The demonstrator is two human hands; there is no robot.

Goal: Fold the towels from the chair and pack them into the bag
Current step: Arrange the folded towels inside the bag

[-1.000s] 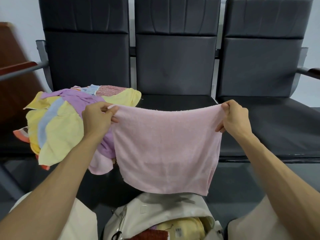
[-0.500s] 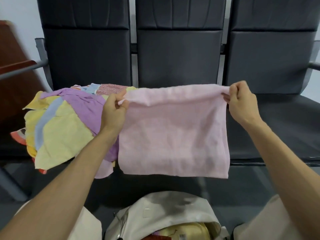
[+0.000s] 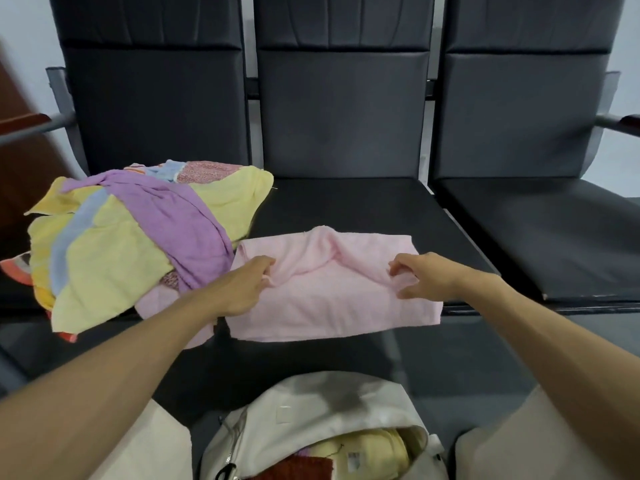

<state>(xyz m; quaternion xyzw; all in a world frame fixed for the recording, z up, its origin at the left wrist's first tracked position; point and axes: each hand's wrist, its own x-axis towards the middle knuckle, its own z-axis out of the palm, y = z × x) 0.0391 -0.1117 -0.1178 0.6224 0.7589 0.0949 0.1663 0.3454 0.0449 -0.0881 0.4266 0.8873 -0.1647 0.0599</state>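
Head view: a row of three dark padded chairs stands against a pale wall (image 3: 20,36), with grey metal armrests at both ends and a brown wooden panel (image 3: 20,174) at the far left. The floor (image 3: 467,358) below is dark grey. The left seat is mostly buried under a loose pile of towels (image 3: 138,237) in yellow, purple and light blue, with a patterned pink-red one at the back. The right seat (image 3: 536,237) shows only its black cushion.

The pink towel (image 3: 329,306) lies on the middle seat (image 3: 346,209), spread wide, its near edge drooping over the front lip of the cushion and its left edge touching the pile. A raised ridge of cloth runs up its middle between the two hands.

The left hand (image 3: 246,285) rests on the towel's left part, its fingertips (image 3: 268,271) drawn together and pinching a small tuck of pink cloth. The right hand (image 3: 426,277) is over the towel's right part, fingers (image 3: 398,268) curled down and thumb below them, nipping a fold of the same towel between them.

Nearest the camera, between knees in pale trousers, a cream bag (image 3: 311,407) stands open on the floor. A folded yellow towel (image 3: 367,452) and a dark red cloth (image 3: 304,469) lie inside.
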